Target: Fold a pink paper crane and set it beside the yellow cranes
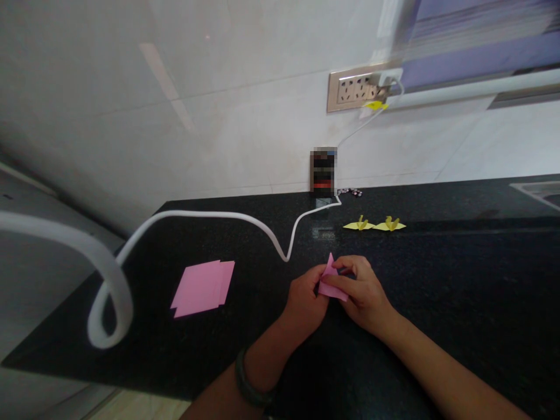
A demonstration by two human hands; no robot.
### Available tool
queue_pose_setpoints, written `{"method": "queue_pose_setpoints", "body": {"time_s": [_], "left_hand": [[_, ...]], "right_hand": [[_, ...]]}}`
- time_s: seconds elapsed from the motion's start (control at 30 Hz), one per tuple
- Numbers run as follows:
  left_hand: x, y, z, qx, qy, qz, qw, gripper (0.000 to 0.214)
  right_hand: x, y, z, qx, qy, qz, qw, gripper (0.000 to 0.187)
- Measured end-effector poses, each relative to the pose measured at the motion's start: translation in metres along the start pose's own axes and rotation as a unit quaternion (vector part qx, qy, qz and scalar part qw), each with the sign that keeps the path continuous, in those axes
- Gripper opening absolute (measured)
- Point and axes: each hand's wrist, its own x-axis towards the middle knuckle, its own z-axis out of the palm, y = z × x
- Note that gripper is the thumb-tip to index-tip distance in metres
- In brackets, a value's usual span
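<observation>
- The folded pink paper (331, 284) is a small matt piece with sharp creases and one pointed tip standing up. It is held just over the surface (459, 280), a polished black speckled stone slab.
- The left hand (306, 300) is closed on the folded pink paper's left edge, fingers curled in tight.
- The right hand (365, 291) pinches the folded pink paper from its right, with the thumb laid along the top and the fingers bent narrowly over the far edge.
- A dark green bangle (249, 382), smooth and rounded, rings the left wrist, nearer the camera than the folded pink paper.
- Well to the left of the folded pink paper lie flat pink sheets (203, 287), thin, square-cut and slightly fanned.
- Beyond the folded pink paper, two yellow paper cranes (359, 224) sit side by side, wings spread flat and wing tips meeting.
- A thick white cable (210, 214), smooth and round, curves behind and left of the folded pink paper, dipping into a sharp V near it.
- Farther behind the folded pink paper, a dark upright device (324, 172) leans on the glossy pale tiled wall (219, 116); its front is blurred.
- High behind the folded pink paper, a metal-framed socket strip (354, 90) sits in that wall.
</observation>
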Motion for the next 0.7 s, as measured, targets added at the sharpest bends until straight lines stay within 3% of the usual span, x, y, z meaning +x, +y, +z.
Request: {"method": "queue_pose_setpoints", "body": {"time_s": [0.47, 0.7], "left_hand": [[0.001, -0.010, 0.002, -0.063, 0.008, -0.038, 0.997, 0.032], [0.003, -0.012, 0.009, -0.213, -0.030, -0.074, 0.974, 0.031]], "right_hand": [[0.004, 0.002, -0.009, 0.034, -0.006, 0.061, 0.998, 0.025], [0.007, 0.000, -0.001, 0.145, 0.011, 0.132, 0.980, 0.017]]}}
